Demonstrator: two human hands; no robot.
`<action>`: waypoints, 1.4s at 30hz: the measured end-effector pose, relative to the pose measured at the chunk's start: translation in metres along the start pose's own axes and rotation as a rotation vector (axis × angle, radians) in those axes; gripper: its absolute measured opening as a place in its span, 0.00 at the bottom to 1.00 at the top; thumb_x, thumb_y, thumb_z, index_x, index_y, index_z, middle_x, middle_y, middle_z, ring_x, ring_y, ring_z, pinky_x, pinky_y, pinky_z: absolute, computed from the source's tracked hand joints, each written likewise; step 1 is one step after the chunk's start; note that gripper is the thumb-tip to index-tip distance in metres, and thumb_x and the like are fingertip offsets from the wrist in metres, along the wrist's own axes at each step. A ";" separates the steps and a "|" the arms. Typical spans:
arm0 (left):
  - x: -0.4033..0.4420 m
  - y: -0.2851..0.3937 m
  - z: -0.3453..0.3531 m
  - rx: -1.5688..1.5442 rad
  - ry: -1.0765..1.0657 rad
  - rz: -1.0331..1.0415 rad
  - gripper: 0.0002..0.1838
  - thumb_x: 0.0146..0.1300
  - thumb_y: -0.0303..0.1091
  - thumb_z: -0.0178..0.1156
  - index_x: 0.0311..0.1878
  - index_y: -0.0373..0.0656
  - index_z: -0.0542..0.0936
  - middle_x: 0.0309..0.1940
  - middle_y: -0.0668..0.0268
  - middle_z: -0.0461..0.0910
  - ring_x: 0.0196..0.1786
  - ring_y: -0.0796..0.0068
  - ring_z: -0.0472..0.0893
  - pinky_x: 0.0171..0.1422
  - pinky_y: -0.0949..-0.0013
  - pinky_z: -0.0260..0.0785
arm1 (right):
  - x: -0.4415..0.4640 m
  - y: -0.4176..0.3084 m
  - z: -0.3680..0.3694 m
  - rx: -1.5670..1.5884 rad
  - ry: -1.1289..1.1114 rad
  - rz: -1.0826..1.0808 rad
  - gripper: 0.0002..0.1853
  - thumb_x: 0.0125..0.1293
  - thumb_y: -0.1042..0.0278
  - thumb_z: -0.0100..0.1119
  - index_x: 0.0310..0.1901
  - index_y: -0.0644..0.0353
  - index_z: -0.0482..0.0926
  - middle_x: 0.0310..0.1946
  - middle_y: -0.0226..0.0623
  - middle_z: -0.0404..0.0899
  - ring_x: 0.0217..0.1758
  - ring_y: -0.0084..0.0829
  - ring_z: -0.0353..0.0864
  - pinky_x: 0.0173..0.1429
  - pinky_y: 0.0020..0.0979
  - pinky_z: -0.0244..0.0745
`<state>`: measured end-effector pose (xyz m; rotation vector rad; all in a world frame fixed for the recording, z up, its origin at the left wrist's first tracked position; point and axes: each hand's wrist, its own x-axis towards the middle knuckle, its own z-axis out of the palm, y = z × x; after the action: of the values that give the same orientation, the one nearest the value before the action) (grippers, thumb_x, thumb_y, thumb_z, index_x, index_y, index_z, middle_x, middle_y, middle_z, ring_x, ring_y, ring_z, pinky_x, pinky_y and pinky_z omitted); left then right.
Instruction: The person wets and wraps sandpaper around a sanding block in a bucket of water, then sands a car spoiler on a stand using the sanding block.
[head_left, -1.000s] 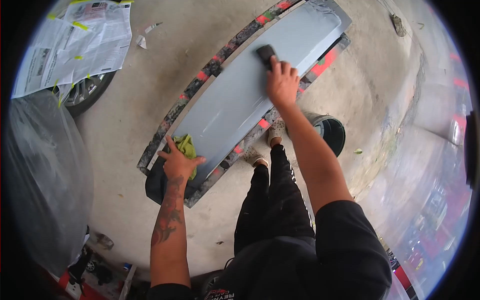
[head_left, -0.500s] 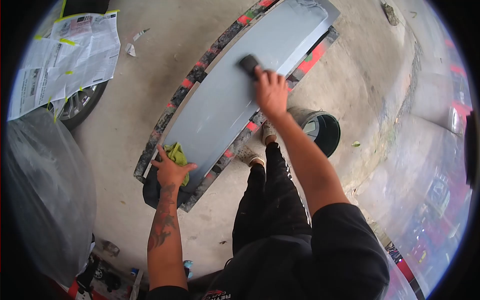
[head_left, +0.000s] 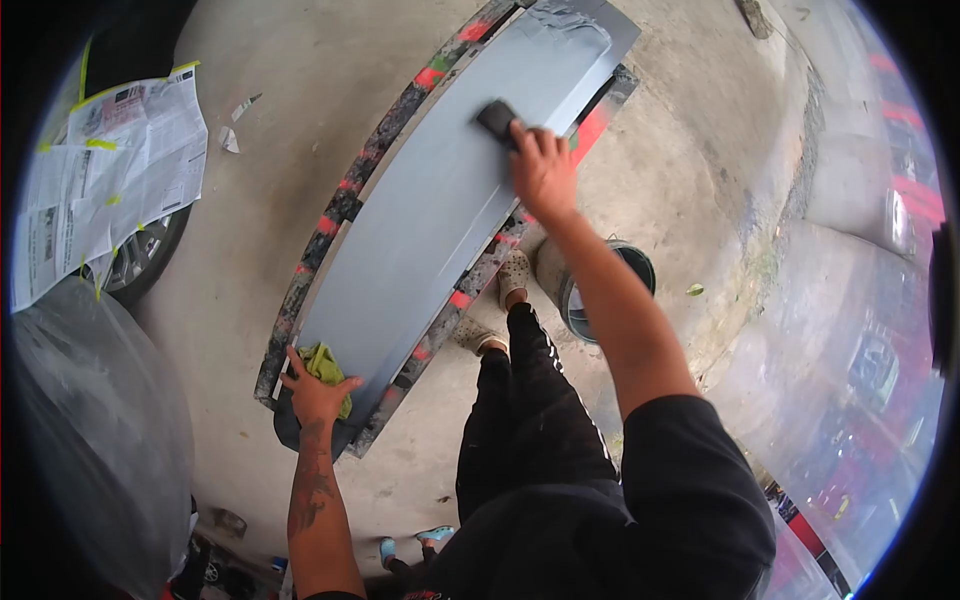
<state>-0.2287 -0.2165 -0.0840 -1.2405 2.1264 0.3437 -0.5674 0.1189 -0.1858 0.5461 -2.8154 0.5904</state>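
A long, curved grey panel [head_left: 420, 200] lies across a stand with padded rails [head_left: 335, 205] splashed black and red. My right hand [head_left: 545, 180] grips a dark sanding block [head_left: 496, 122] against the panel's upper half; the block is slightly blurred. At the near end, my left hand [head_left: 318, 393] presses down with thumb and fingers spread. Under its palm, a bunched green cloth [head_left: 324, 366] pokes out between thumb and fingers. The panel's near end is dark, and its far end has streaky grey smears.
A dark bucket [head_left: 640, 262] stands on the concrete floor, right of my feet. To the left are a paper-masked vehicle part [head_left: 140, 160], a wheel [head_left: 150, 255] and plastic sheeting [head_left: 100, 400]. More clear sheeting [head_left: 820, 400] hangs right. Another person's blue shoes [head_left: 388, 550] show at the bottom.
The view has shifted, so the panel sits lower and further left. Relative to the panel, my right hand has slid the block toward the far end. My left hand stays with the cloth.
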 end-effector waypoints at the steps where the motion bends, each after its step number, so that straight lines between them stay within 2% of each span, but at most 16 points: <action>1: -0.001 0.003 -0.002 0.006 -0.001 -0.008 0.83 0.33 0.54 0.90 0.86 0.60 0.39 0.79 0.26 0.44 0.67 0.25 0.75 0.68 0.45 0.77 | 0.034 0.030 -0.001 -0.070 0.029 0.044 0.27 0.67 0.62 0.66 0.68 0.43 0.77 0.55 0.35 0.80 0.54 0.46 0.79 0.58 0.47 0.75; 3: -0.003 0.004 -0.003 -0.007 -0.009 -0.018 0.84 0.32 0.53 0.91 0.86 0.60 0.39 0.79 0.26 0.43 0.68 0.25 0.74 0.68 0.44 0.77 | 0.087 0.071 -0.009 -0.159 -0.062 0.274 0.26 0.67 0.62 0.65 0.68 0.42 0.77 0.56 0.37 0.81 0.56 0.47 0.80 0.59 0.49 0.75; 6: -0.002 0.004 -0.004 -0.051 -0.020 -0.015 0.84 0.32 0.51 0.91 0.86 0.60 0.38 0.79 0.25 0.43 0.70 0.24 0.72 0.70 0.43 0.75 | 0.069 0.057 -0.002 -0.109 0.021 0.272 0.27 0.67 0.62 0.66 0.68 0.42 0.77 0.57 0.36 0.80 0.59 0.47 0.79 0.61 0.50 0.75; 8: -0.001 0.005 -0.004 -0.055 -0.019 -0.015 0.84 0.33 0.49 0.91 0.86 0.59 0.38 0.78 0.23 0.44 0.73 0.22 0.68 0.72 0.40 0.72 | 0.032 0.022 -0.014 -0.037 -0.088 0.147 0.31 0.65 0.65 0.68 0.70 0.43 0.76 0.58 0.37 0.79 0.59 0.47 0.78 0.64 0.46 0.75; 11: -0.001 0.001 -0.003 -0.051 -0.019 -0.001 0.83 0.33 0.46 0.91 0.86 0.58 0.37 0.79 0.26 0.45 0.75 0.24 0.65 0.73 0.40 0.71 | 0.028 0.046 -0.021 0.035 -0.121 -0.127 0.30 0.63 0.64 0.68 0.69 0.41 0.77 0.57 0.33 0.79 0.57 0.44 0.78 0.61 0.49 0.74; 15: -0.004 0.016 -0.006 -0.041 -0.008 -0.032 0.83 0.32 0.43 0.90 0.86 0.58 0.38 0.79 0.30 0.46 0.76 0.28 0.65 0.74 0.40 0.70 | 0.135 0.151 -0.005 -0.110 0.000 0.156 0.27 0.67 0.63 0.66 0.68 0.44 0.77 0.55 0.36 0.81 0.57 0.47 0.80 0.57 0.49 0.76; 17: 0.000 0.005 0.002 -0.035 0.018 -0.008 0.84 0.29 0.45 0.91 0.86 0.58 0.39 0.79 0.31 0.47 0.72 0.27 0.69 0.72 0.41 0.72 | 0.176 0.174 -0.002 -0.178 -0.027 0.310 0.26 0.68 0.63 0.65 0.68 0.43 0.77 0.55 0.38 0.81 0.55 0.48 0.81 0.58 0.51 0.77; 20: 0.004 -0.002 0.004 -0.029 0.023 0.006 0.85 0.27 0.45 0.91 0.86 0.58 0.40 0.78 0.32 0.48 0.71 0.28 0.70 0.71 0.42 0.73 | 0.152 0.133 0.000 -0.099 -0.002 0.278 0.27 0.66 0.64 0.67 0.68 0.43 0.78 0.55 0.38 0.81 0.57 0.46 0.81 0.58 0.49 0.77; 23: 0.007 -0.004 0.008 -0.020 0.035 0.001 0.85 0.27 0.44 0.91 0.86 0.57 0.40 0.78 0.31 0.48 0.73 0.28 0.68 0.72 0.42 0.73 | 0.095 0.069 -0.016 -0.013 -0.128 0.019 0.30 0.62 0.63 0.70 0.68 0.41 0.79 0.55 0.34 0.80 0.57 0.42 0.79 0.56 0.45 0.75; 26: 0.006 -0.004 0.005 -0.017 0.027 -0.001 0.85 0.27 0.43 0.91 0.86 0.57 0.40 0.78 0.31 0.49 0.73 0.29 0.67 0.72 0.42 0.72 | 0.112 0.096 -0.016 0.008 -0.144 -0.139 0.30 0.61 0.62 0.72 0.67 0.42 0.79 0.53 0.32 0.79 0.54 0.39 0.79 0.55 0.44 0.75; 30: 0.003 0.002 0.004 -0.047 0.033 0.006 0.85 0.27 0.43 0.91 0.86 0.55 0.40 0.77 0.31 0.50 0.73 0.28 0.67 0.72 0.41 0.72 | 0.193 0.161 0.008 -0.181 0.001 0.136 0.24 0.67 0.61 0.65 0.66 0.45 0.78 0.54 0.37 0.81 0.57 0.47 0.80 0.58 0.48 0.76; 32: 0.009 -0.008 0.012 -0.035 0.056 0.043 0.85 0.27 0.43 0.91 0.86 0.55 0.40 0.77 0.30 0.50 0.73 0.28 0.67 0.73 0.41 0.71 | 0.200 0.146 0.016 -0.239 0.010 0.297 0.24 0.68 0.61 0.64 0.66 0.44 0.78 0.53 0.38 0.80 0.58 0.48 0.79 0.59 0.49 0.75; 33: 0.010 -0.013 0.013 -0.032 0.069 0.062 0.85 0.27 0.43 0.91 0.86 0.54 0.40 0.77 0.30 0.51 0.73 0.27 0.67 0.73 0.41 0.71 | 0.188 0.132 0.017 -0.186 0.019 0.272 0.24 0.68 0.61 0.64 0.66 0.44 0.78 0.52 0.38 0.80 0.57 0.47 0.79 0.58 0.50 0.75; 37: 0.000 0.008 -0.002 -0.067 -0.011 -0.029 0.84 0.30 0.42 0.91 0.86 0.54 0.39 0.78 0.27 0.48 0.77 0.26 0.62 0.77 0.40 0.67 | 0.092 0.020 0.013 0.054 0.001 0.045 0.26 0.66 0.65 0.62 0.67 0.47 0.77 0.49 0.37 0.79 0.51 0.43 0.76 0.50 0.46 0.71; 40: 0.006 -0.008 0.006 -0.051 0.007 0.016 0.85 0.30 0.45 0.91 0.86 0.54 0.39 0.79 0.25 0.46 0.76 0.23 0.63 0.77 0.41 0.68 | 0.013 -0.070 0.003 0.208 -0.192 -0.120 0.26 0.68 0.70 0.54 0.68 0.51 0.77 0.51 0.39 0.76 0.54 0.41 0.74 0.55 0.42 0.68; 42: 0.005 -0.009 0.007 -0.083 0.012 0.050 0.85 0.30 0.45 0.91 0.86 0.54 0.38 0.79 0.23 0.44 0.78 0.22 0.60 0.78 0.40 0.67 | -0.017 -0.101 -0.013 0.262 -0.357 -0.188 0.28 0.65 0.70 0.59 0.68 0.52 0.76 0.51 0.39 0.75 0.56 0.42 0.73 0.57 0.42 0.69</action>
<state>-0.2201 -0.2209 -0.0915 -1.2404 2.1754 0.4516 -0.5099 0.0435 -0.1439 1.0488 -2.9764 0.9080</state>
